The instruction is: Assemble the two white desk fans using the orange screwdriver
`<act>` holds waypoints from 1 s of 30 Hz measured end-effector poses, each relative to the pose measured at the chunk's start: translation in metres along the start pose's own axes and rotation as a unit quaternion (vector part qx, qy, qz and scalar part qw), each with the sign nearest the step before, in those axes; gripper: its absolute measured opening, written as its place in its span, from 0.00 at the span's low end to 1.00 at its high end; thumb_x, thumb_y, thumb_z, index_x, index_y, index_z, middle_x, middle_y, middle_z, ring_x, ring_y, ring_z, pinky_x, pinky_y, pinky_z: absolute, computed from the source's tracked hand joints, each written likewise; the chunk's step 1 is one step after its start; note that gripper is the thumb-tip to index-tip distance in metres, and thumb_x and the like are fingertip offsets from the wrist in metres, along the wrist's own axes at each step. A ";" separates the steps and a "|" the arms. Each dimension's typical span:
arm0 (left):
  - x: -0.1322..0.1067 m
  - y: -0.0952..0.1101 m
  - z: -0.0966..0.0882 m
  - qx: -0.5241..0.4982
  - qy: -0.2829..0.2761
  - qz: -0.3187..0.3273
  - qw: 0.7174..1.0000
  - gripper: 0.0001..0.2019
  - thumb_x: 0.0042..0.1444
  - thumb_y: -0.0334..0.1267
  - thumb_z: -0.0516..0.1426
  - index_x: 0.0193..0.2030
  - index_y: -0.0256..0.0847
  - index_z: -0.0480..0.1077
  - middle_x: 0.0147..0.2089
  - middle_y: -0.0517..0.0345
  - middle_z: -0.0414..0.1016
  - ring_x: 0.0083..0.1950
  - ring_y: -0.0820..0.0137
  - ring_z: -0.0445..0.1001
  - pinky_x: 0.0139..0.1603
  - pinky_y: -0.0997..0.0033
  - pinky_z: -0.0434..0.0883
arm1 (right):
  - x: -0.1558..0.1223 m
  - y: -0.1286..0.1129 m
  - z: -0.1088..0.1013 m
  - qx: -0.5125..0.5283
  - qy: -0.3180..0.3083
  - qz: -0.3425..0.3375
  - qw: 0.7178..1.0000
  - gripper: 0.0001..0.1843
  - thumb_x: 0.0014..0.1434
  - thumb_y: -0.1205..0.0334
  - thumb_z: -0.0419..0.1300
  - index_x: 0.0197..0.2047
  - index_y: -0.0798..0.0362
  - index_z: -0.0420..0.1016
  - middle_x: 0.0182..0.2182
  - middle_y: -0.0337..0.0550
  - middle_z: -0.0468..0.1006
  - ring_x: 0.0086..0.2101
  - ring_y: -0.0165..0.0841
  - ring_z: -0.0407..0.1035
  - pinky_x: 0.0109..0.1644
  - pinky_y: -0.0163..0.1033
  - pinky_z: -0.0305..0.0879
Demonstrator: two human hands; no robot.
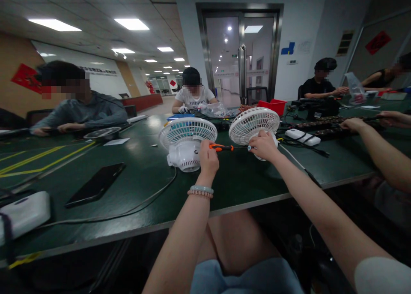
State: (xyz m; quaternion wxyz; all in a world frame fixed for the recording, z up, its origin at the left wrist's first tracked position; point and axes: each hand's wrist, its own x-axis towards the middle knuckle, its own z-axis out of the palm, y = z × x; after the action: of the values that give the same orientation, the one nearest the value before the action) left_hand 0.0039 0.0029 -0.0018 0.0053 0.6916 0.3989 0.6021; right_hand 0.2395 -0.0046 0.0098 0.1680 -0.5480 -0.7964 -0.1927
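Note:
My left hand [208, 157] is closed around the orange handle of a screwdriver [221, 147], whose shaft points right toward the fan in my other hand. My right hand [263, 145] grips a small white desk fan [253, 124], tilted with its round grille facing up and left. A second white fan [188, 143] lies on the dark green table [141, 174] just left of my left hand, its grille tilted upward and its cord trailing off to the left.
A black phone [95, 184] and a white power strip [24, 212] lie at the left. Cables, a white adapter [302, 136] and a red bin [272, 105] sit at the right. A neighbour's arms [375, 148] reach in from the right; other people sit around the table.

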 end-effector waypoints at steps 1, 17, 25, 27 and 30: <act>0.001 0.001 -0.001 0.002 0.005 0.006 1.000 0.07 0.51 0.28 0.45 0.31 0.40 0.62 0.31 0.54 0.64 0.33 0.67 0.65 0.34 0.65 0.65 | 0.000 0.000 0.000 0.001 0.001 0.001 1.000 0.13 0.57 0.55 0.54 0.37 0.48 0.79 0.43 0.40 0.78 0.44 0.43 0.57 0.43 0.47 0.48; 0.001 0.009 0.002 0.056 -0.005 -0.013 0.998 0.08 0.59 0.39 0.46 0.38 0.40 0.62 0.30 0.57 0.67 0.29 0.70 0.65 0.32 0.68 0.61 | 0.000 0.002 -0.003 0.011 0.006 0.000 1.000 0.14 0.57 0.56 0.53 0.38 0.47 0.79 0.44 0.39 0.77 0.44 0.43 0.57 0.43 0.48 0.47; 0.003 0.015 0.004 0.051 0.012 -0.052 0.997 0.16 0.60 0.51 0.45 0.38 0.40 0.63 0.30 0.56 0.69 0.29 0.68 0.66 0.32 0.68 0.62 | 0.000 0.002 -0.003 0.005 -0.005 0.004 1.000 0.14 0.57 0.55 0.53 0.40 0.46 0.79 0.45 0.40 0.77 0.45 0.44 0.56 0.44 0.48 0.47; 0.002 0.015 0.004 0.047 0.006 -0.051 0.998 0.16 0.60 0.50 0.45 0.39 0.40 0.64 0.30 0.56 0.69 0.30 0.68 0.66 0.33 0.68 0.62 | 0.000 0.003 -0.003 0.005 -0.005 0.004 1.000 0.14 0.57 0.55 0.53 0.40 0.46 0.79 0.45 0.40 0.77 0.45 0.44 0.56 0.44 0.48 0.47; 0.001 0.014 0.003 0.022 -0.012 -0.034 0.999 0.13 0.60 0.45 0.45 0.41 0.39 0.64 0.33 0.54 0.70 0.33 0.68 0.68 0.36 0.67 0.64 | 0.000 0.004 -0.001 0.004 -0.005 0.002 1.000 0.14 0.57 0.55 0.53 0.40 0.47 0.79 0.45 0.40 0.77 0.45 0.44 0.56 0.44 0.48 0.47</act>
State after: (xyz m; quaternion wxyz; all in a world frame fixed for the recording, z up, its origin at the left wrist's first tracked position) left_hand 0.0142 -0.0043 0.0054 0.0153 0.6848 0.4350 0.5845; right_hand 0.2433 -0.0038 0.0117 0.1661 -0.5498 -0.7971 -0.1863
